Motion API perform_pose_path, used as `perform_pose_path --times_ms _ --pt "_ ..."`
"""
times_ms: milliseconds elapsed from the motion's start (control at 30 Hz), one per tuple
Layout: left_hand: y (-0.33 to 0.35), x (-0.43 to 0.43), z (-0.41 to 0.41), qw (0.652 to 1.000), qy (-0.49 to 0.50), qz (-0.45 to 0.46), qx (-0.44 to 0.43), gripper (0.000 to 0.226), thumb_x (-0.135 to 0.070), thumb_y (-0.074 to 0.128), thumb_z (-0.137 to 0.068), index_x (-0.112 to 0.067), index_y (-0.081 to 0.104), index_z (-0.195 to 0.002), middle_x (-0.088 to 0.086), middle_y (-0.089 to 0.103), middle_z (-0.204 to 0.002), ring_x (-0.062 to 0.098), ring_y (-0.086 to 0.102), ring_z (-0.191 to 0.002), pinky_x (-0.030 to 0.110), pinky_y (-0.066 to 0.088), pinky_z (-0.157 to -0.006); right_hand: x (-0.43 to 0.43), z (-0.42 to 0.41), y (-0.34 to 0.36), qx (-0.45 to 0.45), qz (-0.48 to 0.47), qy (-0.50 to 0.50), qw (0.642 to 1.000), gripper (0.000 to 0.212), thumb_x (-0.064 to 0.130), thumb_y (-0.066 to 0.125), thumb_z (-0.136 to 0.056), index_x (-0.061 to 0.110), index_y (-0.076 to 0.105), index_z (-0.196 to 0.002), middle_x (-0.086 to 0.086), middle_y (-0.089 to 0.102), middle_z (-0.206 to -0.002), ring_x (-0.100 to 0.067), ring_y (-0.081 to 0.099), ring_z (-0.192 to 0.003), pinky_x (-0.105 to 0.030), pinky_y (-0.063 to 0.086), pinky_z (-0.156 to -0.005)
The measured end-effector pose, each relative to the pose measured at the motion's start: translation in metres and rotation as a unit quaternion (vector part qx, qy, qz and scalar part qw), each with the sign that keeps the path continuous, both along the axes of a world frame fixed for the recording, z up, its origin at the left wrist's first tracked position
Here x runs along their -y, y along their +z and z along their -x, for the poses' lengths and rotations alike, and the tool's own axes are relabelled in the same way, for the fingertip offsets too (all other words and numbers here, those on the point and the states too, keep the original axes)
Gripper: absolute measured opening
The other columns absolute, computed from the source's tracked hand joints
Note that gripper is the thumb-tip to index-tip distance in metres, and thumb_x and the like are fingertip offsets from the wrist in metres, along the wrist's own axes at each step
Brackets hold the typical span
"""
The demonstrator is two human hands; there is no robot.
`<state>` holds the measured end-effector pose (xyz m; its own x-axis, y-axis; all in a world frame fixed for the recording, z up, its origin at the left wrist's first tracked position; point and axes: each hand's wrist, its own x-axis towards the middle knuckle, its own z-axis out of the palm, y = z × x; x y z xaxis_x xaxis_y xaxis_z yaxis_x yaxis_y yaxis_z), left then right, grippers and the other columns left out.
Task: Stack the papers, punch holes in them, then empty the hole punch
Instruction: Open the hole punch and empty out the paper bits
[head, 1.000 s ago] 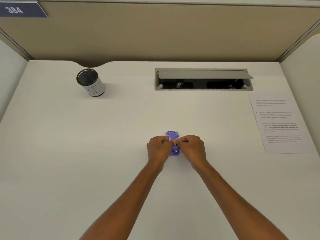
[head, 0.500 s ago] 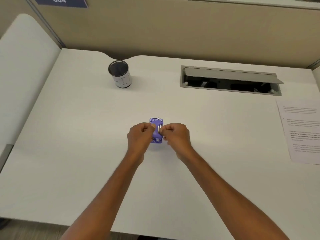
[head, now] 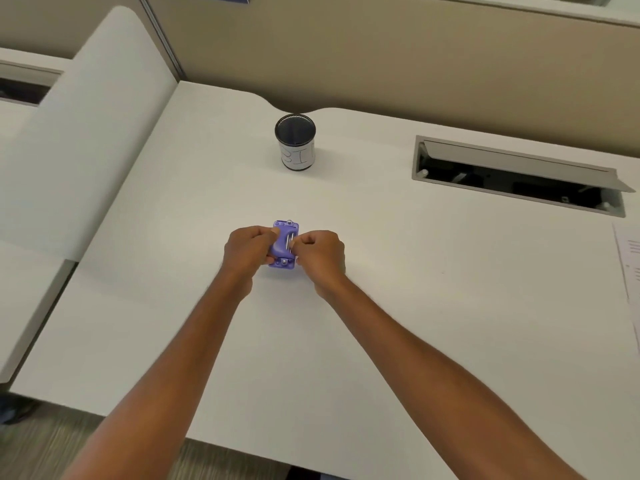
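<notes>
Your counter (head: 398, 306) is almost bare: the papers (head: 631, 271) lie at its right edge, only a strip of printed sheet in view, well apart from your hands, so you cannot tell from here whether they are squared or punched. Since they are set aside and you have the punch in both hands, stacking and punching are probably done and you are on the emptying step. The recessed cable tray (head: 519, 174) sits far right with its flap up. The black mesh cup (head: 295, 142), with a hand-lettered white label, stands upright at far centre, well apart from the punch and beyond it; likely where the chads go. No chads show on the counter or in the cup. Your left hand (head: 246, 252) is curled shut on the left side of the purple hole punch (head: 284, 244), near centre; your right hand (head: 322, 254) is closed on its right side, fingertips pinching at the metal bars. Whether the punch rests on the counter or is lifted, you cannot tell. Remaining: open the tray, tip it out.
</notes>
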<state>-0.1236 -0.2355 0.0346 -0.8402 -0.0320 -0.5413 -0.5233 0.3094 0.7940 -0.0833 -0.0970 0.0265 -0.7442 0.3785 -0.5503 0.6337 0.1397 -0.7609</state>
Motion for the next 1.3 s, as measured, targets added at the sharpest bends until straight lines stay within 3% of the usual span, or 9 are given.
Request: perform_pose_path --times_ms 67,200,533,700,767,833,933,1067,1300 --pt "-0.006 0.006 0.008 1.000 -0.002 0.005 0.001 0.020 -0.017 0.067 -0.104 -0.011 0.078 -0.090 0.010 0.077 -0.090 0.024 0.070 -0.078 0.040 0.063 -0.090 0.008 0.008 -0.005 0.013 -0.011 0.005 1.000 0.020 0.013 0.066 -0.092 -0.003 0.069 -0.079 -0.027 0.070 -0.086 -0.025 0.051 -0.073 -0.038 0.041 -0.067" --pt "-0.020 0.015 0.017 1.000 -0.004 0.008 0.009 0.020 -0.018 0.067 -0.105 -0.010 0.078 -0.090 0.012 0.077 -0.093 0.021 0.070 -0.075 0.036 0.061 -0.085 0.020 0.019 -0.015 0.031 -0.035 0.012 0.999 0.023 0.011 0.063 -0.093 0.018 0.059 -0.071 -0.006 0.055 -0.073 -0.027 0.044 -0.069 -0.038 0.036 -0.064" --pt "-0.042 0.027 0.025 1.000 -0.021 0.016 0.015 0.023 -0.020 0.068 -0.105 -0.013 0.079 -0.086 0.006 0.079 -0.082 0.004 0.071 -0.053 0.030 0.061 -0.075 0.031 0.027 -0.036 0.061 -0.093 0.014 0.994 0.038 0.014 0.058 -0.093 0.018 0.042 -0.059 0.001 0.046 -0.062 -0.024 0.038 -0.055 -0.029 0.028 -0.052" --pt "-0.044 0.027 0.025 1.000 -0.011 0.017 0.015 0.021 -0.021 0.070 -0.104 -0.009 0.081 -0.092 0.011 0.082 -0.090 0.016 0.077 -0.068 0.041 0.068 -0.088 0.031 0.027 -0.033 0.062 -0.090 0.007 0.994 0.038 0.014 0.057 -0.093 0.018 0.041 -0.059 0.003 0.044 -0.060 -0.024 0.037 -0.055 -0.029 0.028 -0.052" --pt "-0.042 0.028 0.026 0.999 -0.011 0.031 0.014 0.019 -0.022 0.071 -0.102 -0.006 0.082 -0.100 0.015 0.084 -0.099 0.031 0.081 -0.084 0.046 0.068 -0.095 0.028 0.024 -0.028 0.060 -0.079 0.002 0.995 0.032 0.012 0.055 -0.091 0.017 0.047 -0.061 0.001 0.049 -0.062 -0.027 0.040 -0.060 -0.030 0.031 -0.055" --pt "-0.036 0.029 0.027 0.996 -0.013 0.084 -0.012 0.018 -0.026 0.073 -0.098 -0.011 0.083 -0.102 0.008 0.083 -0.102 0.032 0.080 -0.098 0.042 0.067 -0.093 0.020 0.019 -0.021 0.054 -0.064 -0.001 0.996 0.022 0.012 0.055 -0.089 0.012 0.063 -0.069 -0.002 0.066 -0.072 -0.028 0.050 -0.066 -0.032 0.039 -0.061" --pt "-0.019 0.025 0.026 0.983 -0.004 0.164 -0.089 0.018 -0.033 0.072 -0.098 -0.021 0.082 -0.107 -0.008 0.079 -0.104 0.016 0.073 -0.101 0.021 0.052 -0.080 -0.002 0.006 -0.011 0.034 -0.047 -0.010 0.998 0.021 0.016 0.060 -0.090 0.013 0.080 -0.085 0.001 0.081 -0.088 -0.027 0.071 -0.079 -0.035 0.053 -0.069" --pt "0.009 -0.012 0.009 0.982 -0.027 0.119 -0.146 0.011 -0.032 0.070 -0.097 -0.034 0.080 -0.092 -0.026 0.078 -0.085 -0.007 0.071 -0.084 0.004 0.046 -0.065 -0.045 -0.025 0.003 -0.011 -0.025 -0.030 0.999 0.019 0.019 0.064 -0.088 0.022 0.081 -0.081 0.012 0.082 -0.089 -0.023 0.078 -0.088 -0.043 0.064 -0.079" --pt "0.004 -0.120 -0.055 0.973 -0.151 0.035 -0.169 0.009 -0.026 0.076 -0.098 -0.027 0.084 -0.095 -0.017 0.082 -0.085 0.004 0.078 -0.085 0.019 0.060 -0.080 -0.146 -0.093 0.013 -0.067 -0.045 -0.079 0.994 0.018 0.021 0.070 -0.092 0.028 0.084 -0.082 0.017 0.083 -0.087 -0.017 0.080 -0.085 -0.042 0.066 -0.084"
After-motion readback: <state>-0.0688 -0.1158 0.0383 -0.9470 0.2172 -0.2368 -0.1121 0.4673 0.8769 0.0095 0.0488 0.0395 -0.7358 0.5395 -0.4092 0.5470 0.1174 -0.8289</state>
